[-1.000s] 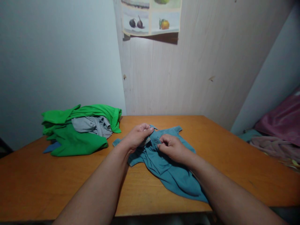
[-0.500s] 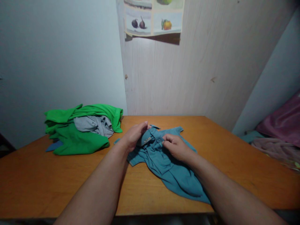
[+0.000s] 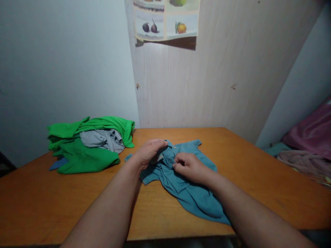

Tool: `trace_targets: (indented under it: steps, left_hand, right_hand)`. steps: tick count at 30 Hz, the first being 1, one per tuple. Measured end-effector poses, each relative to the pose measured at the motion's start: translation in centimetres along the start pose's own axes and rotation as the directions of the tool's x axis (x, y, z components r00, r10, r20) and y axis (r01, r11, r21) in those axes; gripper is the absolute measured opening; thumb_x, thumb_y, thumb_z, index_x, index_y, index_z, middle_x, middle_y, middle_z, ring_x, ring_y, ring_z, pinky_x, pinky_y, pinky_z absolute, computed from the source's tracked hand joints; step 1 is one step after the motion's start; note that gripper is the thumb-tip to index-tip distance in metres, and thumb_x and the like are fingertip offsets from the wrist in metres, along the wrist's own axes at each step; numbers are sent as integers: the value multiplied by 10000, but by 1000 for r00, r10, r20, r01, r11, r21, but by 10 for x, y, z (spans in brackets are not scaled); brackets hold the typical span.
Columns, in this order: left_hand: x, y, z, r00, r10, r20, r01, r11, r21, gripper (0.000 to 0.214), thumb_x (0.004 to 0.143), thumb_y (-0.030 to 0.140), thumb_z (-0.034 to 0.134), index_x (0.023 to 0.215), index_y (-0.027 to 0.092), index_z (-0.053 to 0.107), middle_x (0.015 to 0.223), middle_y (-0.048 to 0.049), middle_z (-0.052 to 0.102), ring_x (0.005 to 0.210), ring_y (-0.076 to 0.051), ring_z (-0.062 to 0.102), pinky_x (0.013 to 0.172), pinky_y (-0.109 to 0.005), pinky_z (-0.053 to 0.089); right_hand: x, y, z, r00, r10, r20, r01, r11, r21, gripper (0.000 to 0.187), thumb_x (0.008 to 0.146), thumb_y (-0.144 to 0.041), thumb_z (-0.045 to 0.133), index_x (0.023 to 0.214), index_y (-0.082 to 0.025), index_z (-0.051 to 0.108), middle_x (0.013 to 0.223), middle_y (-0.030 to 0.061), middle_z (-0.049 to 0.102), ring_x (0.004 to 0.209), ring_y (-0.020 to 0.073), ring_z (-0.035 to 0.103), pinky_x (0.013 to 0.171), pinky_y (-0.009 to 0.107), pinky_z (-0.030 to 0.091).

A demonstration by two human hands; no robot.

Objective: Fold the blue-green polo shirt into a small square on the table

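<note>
A small teal polo shirt [image 3: 186, 186] lies spread on the wooden table [image 3: 253, 179], collar towards the wall. My left hand [image 3: 148, 151] rests on the collar, fingers curled and pinching the cloth near the button placket. Just to the right, my right hand [image 3: 187, 165] is closed in a pinch on the placket below the collar. Both forearms reach in from the near edge, and the right one covers part of the shirt's lower half.
A heap of green, grey and blue clothes [image 3: 89, 146] sits at the table's back left. A fruit poster [image 3: 167, 19] hangs on the wood-grain wall panel. Purple and pink fabric [image 3: 307, 144] lies off the table to the right.
My right hand has shifted slightly down and left along the placket. My left hand has settled lower on the collar. The shirt stays in place.
</note>
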State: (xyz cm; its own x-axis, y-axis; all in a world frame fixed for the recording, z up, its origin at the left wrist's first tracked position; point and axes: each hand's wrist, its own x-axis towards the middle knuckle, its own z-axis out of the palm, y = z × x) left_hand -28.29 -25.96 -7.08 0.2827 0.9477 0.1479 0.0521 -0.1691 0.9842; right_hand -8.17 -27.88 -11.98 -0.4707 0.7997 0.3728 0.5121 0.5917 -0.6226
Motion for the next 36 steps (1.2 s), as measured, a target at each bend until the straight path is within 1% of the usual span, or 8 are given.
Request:
trace_targets:
  steps: [3, 8, 16, 19, 22, 25, 29, 36]
  left_hand:
    - [1, -3, -1, 999, -35, -3, 35, 999, 34, 325, 728, 453, 759, 673, 169, 611, 602, 18, 537, 513, -102, 415, 486, -240, 278]
    - [3, -8, -3, 998, -70, -8, 70, 997, 12, 211, 667, 309, 773, 737, 174, 626, 599, 36, 549, 479, -83, 413, 470, -221, 251]
    - [0, -4, 0, 996, -79, 38, 80, 996, -38, 183, 639, 248, 750, 769, 174, 645, 667, 12, 624, 531, -92, 508, 516, -205, 376]
    - [0, -3, 0, 997, -68, -19, 68, 998, -17, 155, 646, 241, 716, 762, 176, 637, 648, 15, 617, 520, -96, 501, 503, -206, 370]
    - [2, -3, -3, 986, -40, -163, 41, 999, 4, 117, 650, 235, 684, 719, 185, 604, 601, 29, 588, 504, -102, 490, 482, -207, 353]
    - [7, -4, -11, 947, -19, -320, 9, 999, -33, 119, 643, 237, 670, 698, 196, 573, 569, 49, 553, 498, -106, 475, 477, -212, 343]
    - [15, -9, -27, 856, 26, -516, -56, 998, -43, 116, 632, 262, 663, 683, 190, 587, 584, 49, 543, 533, -116, 482, 499, -227, 342]
    - [21, -11, -41, 732, 65, -678, -57, 998, 34, 123, 569, 263, 614, 652, 172, 605, 634, 29, 568, 606, -142, 488, 533, -260, 366]
  right_hand:
    - [0, 1, 1, 1000, 2, 16, -2, 1000, 4, 80, 830, -216, 607, 755, -199, 587, 679, -29, 566, 632, 126, 490, 581, 259, 332]
    - [-1, -2, 0, 999, 45, 15, -45, 998, 42, 123, 870, -303, 628, 821, -195, 660, 697, -17, 598, 645, 136, 515, 585, 264, 353]
    - [0, 0, -2, 990, 69, -123, -56, 993, 109, 174, 911, -329, 565, 914, -204, 686, 738, 0, 629, 664, 149, 531, 605, 270, 379]
    - [2, 3, -2, 983, 76, -169, -60, 994, 96, 164, 891, -307, 557, 920, -207, 683, 735, -4, 628, 664, 151, 534, 629, 273, 388]
    - [5, 10, -10, 951, 128, -281, -102, 989, 105, 195, 892, -340, 526, 852, -205, 661, 713, 3, 615, 683, 165, 549, 653, 281, 398]
    - [9, 24, -25, 868, 225, -443, -192, 974, 120, 248, 879, -414, 527, 804, -204, 636, 700, 15, 606, 691, 183, 561, 658, 291, 405]
    - [13, 50, -43, 741, 318, -591, -250, 948, 197, 275, 848, -455, 546, 834, -198, 643, 744, 36, 636, 708, 195, 584, 645, 290, 424]
    - [18, 96, -46, 679, 416, -605, -451, 887, 103, 211, 832, -334, 541, 838, -190, 694, 759, 39, 691, 711, 175, 619, 646, 260, 442]
